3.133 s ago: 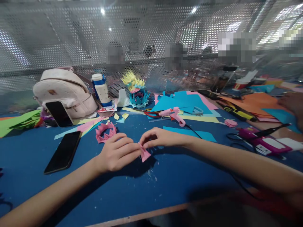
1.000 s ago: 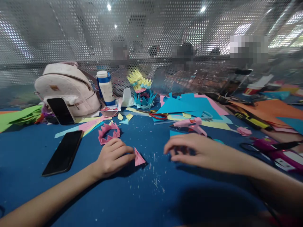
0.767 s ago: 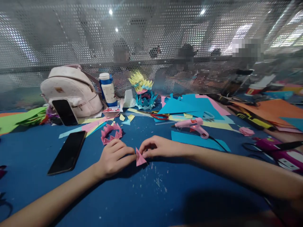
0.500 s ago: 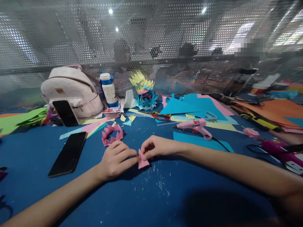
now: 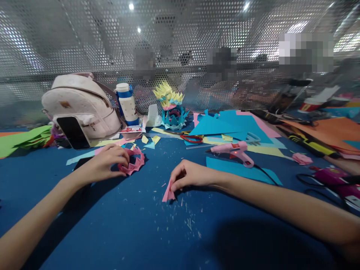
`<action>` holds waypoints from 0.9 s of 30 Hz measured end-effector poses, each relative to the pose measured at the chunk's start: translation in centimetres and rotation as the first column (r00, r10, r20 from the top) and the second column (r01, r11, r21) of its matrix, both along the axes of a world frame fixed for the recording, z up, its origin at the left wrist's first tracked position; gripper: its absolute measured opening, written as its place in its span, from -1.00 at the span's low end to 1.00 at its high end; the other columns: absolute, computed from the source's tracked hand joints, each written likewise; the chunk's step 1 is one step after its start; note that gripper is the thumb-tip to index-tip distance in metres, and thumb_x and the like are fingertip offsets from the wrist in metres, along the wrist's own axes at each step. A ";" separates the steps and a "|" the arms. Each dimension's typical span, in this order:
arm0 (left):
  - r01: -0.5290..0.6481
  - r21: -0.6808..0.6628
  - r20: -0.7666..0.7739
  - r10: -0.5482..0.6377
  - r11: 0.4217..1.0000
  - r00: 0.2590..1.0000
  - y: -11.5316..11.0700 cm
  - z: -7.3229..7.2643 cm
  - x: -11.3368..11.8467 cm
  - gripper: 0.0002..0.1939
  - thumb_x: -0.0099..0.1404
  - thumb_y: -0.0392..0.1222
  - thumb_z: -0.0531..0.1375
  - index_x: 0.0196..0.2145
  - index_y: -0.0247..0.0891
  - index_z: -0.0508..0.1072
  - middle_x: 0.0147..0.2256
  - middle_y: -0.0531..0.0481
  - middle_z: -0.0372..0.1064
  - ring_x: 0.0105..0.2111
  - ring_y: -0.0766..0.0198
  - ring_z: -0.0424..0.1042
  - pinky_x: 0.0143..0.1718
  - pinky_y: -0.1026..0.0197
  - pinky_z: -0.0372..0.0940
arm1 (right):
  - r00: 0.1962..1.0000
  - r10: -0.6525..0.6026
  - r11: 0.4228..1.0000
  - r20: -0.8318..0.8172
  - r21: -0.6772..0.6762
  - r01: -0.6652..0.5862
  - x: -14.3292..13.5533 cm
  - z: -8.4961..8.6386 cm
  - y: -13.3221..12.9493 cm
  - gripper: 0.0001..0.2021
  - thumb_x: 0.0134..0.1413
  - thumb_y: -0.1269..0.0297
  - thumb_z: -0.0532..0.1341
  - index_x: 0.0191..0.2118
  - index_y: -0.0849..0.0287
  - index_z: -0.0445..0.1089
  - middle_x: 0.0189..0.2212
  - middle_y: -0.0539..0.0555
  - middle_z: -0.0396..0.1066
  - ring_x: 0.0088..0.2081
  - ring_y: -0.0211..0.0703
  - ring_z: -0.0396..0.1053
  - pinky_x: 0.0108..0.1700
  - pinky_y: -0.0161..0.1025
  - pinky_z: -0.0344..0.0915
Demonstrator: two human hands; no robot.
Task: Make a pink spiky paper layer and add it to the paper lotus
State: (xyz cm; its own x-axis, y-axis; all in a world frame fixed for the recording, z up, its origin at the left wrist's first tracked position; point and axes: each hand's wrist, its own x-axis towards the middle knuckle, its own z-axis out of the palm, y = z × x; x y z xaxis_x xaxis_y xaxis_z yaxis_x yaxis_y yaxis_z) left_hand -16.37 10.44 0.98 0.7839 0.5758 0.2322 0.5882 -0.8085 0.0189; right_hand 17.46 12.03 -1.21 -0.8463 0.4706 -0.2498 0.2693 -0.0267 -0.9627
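Just right of the ring (image 5: 136, 165), farther from the table's (image 5: 135, 225) back edge, right hand (image 5: 191, 174) pinches pink flap (image 5: 168, 193); left hand (image 5: 103, 162) touches ring, clamping unclear.

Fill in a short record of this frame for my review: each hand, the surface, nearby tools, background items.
Left hand: at the left side of a pink pointed paper ring; firmness of grip unclear
Right hand: pinching a folded pink paper piece
Surface: blue table with small scraps
Tools: pink glue gun, its cord crossing a blue sheet; red-handled scissors
Background: pale backpack with a phone leaning on it; white-and-blue bottle; yellow-and-blue paper model
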 end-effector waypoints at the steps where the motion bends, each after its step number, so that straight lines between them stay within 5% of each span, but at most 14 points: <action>1: 0.006 0.006 -0.008 -0.006 1.000 1.000 -0.1 -0.2 0.3 -0.83 0.31 -0.04 0.24 -0.32 -0.17 0.51 -0.24 0.02 0.49 -0.14 0.18 0.41 0.00 0.09 0.13 | 1.000 -0.008 1.000 -0.002 0.021 0.008 0.0 0.3 0.0 -0.78 -0.07 0.20 0.40 -0.39 0.29 0.56 -0.46 0.10 0.51 -0.47 -0.31 0.36 -0.41 -0.34 0.25; 6: 0.056 0.168 0.139 -0.080 0.984 0.987 -1.3 -0.3 3.1 -0.87 0.39 -0.17 0.15 -0.30 -0.17 0.48 -0.42 0.11 0.48 -0.37 0.26 0.41 -0.01 0.09 0.10 | 0.994 -0.023 0.954 -0.104 0.296 0.053 0.0 3.0 -0.6 -0.88 0.04 0.28 0.33 -0.36 0.24 0.57 -0.32 0.10 0.47 -0.26 -0.21 0.42 -0.17 -0.27 0.32; 12: 0.123 0.058 0.236 -0.134 0.991 0.962 -4.4 -1.3 8.3 -0.87 0.40 -0.21 0.14 -0.29 -0.26 0.46 -0.46 0.06 0.43 -0.42 0.31 0.38 -0.14 0.13 0.19 | 0.989 0.107 0.737 -0.102 0.676 -0.010 0.4 5.2 -1.6 -0.89 0.10 0.43 0.29 -0.30 0.12 0.57 0.14 0.08 0.28 0.09 -0.13 0.29 0.02 -0.21 0.26; 18: 0.174 -0.280 0.416 -0.044 0.944 0.908 -5.5 -1.9 10.1 -0.87 0.34 -0.12 0.21 -0.29 -0.21 0.46 -0.41 0.09 0.47 -0.41 0.33 0.39 -0.19 0.19 0.21 | 0.962 0.273 0.743 0.020 0.631 -0.224 0.1 3.8 -1.3 -0.90 0.09 0.45 0.29 -0.28 0.17 0.57 -0.04 0.09 0.41 -0.07 -0.21 0.40 -0.01 -0.26 0.28; 21: 0.196 -0.321 0.417 -0.048 0.926 0.908 -5.1 -1.3 9.5 -0.77 0.27 -0.04 0.27 -0.20 -0.20 0.45 -0.32 0.04 0.48 -0.30 0.27 0.41 0.02 0.09 0.16 | 0.958 0.285 0.776 -0.007 0.588 -0.226 0.1 3.2 -0.5 -0.91 0.10 0.46 0.29 -0.29 0.23 0.56 -0.21 0.08 0.45 -0.15 -0.25 0.41 -0.03 -0.28 0.29; 25: 0.132 -0.341 0.374 0.005 0.931 0.927 -4.3 -1.0 8.5 -0.37 0.16 0.06 0.33 0.12 -0.19 0.28 0.07 -0.20 0.33 0.09 0.07 0.26 0.12 0.00 0.11 | 0.955 0.293 0.790 -0.037 0.572 -0.220 0.5 2.9 0.5 -0.93 0.10 0.44 0.29 -0.29 0.25 0.55 -0.25 0.08 0.45 -0.16 -0.25 0.40 -0.02 -0.27 0.29; 27: 0.128 -0.341 0.375 0.010 0.931 0.927 -4.0 -1.3 8.2 -0.43 0.19 0.02 0.32 0.09 -0.19 0.31 0.05 -0.19 0.35 0.08 0.09 0.27 0.11 0.01 0.13 | 0.953 0.301 0.786 -0.035 0.575 -0.227 0.7 2.9 0.8 -0.92 0.10 0.43 0.30 -0.28 0.25 0.55 -0.24 0.09 0.45 -0.16 -0.25 0.39 -0.02 -0.27 0.29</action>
